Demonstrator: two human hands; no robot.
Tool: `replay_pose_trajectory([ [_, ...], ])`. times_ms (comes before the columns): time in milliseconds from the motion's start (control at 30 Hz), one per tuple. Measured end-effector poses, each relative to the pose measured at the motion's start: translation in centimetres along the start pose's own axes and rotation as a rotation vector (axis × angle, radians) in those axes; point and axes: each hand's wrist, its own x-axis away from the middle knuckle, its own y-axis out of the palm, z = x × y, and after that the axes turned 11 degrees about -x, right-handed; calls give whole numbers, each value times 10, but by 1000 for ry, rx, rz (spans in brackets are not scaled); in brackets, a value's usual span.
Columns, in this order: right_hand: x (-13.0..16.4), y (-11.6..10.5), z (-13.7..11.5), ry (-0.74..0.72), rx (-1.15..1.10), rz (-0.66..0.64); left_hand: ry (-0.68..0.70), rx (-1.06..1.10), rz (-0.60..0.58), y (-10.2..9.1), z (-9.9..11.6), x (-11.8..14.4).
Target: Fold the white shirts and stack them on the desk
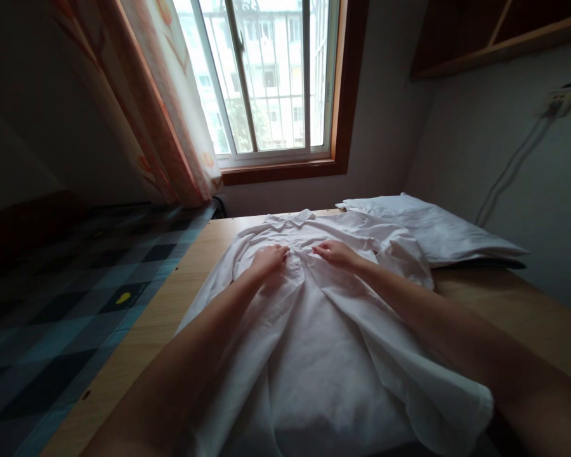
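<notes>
Two bare forearms, no sleeves, left hand [269,259], right hand [335,252], no rings or watch

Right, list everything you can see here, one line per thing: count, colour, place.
shirt: one, white, spread collar-up along the wooden table, under both hands
folded cloth: one, white, far right end of the table, beside the shirt
table: one, light wood, centre of view
checked cover: one, blue and dark, left of the table
curtain: one, pale with orange pattern, drawn left of the window
window: one, brown-framed, barred, far wall
shelf: one, wood, upper right
cable: one, white, down the right wall
left hand: one, flat on the shirt's chest
right hand: one, flat on the shirt's chest, beside the left
</notes>
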Motion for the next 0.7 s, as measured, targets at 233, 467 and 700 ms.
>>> replay_pose_trajectory([
  [233, 24, 27, -35, 5, 228, 69, -148, 73, 121, 9, 28, 16],
  [467, 28, 41, -24, 27, 292, 208, -120, 137, 266, 26, 34, 10],
  [700, 27, 43, -27, -33, 221, 245, -130, 157, 245, 26, 37, 8],
])
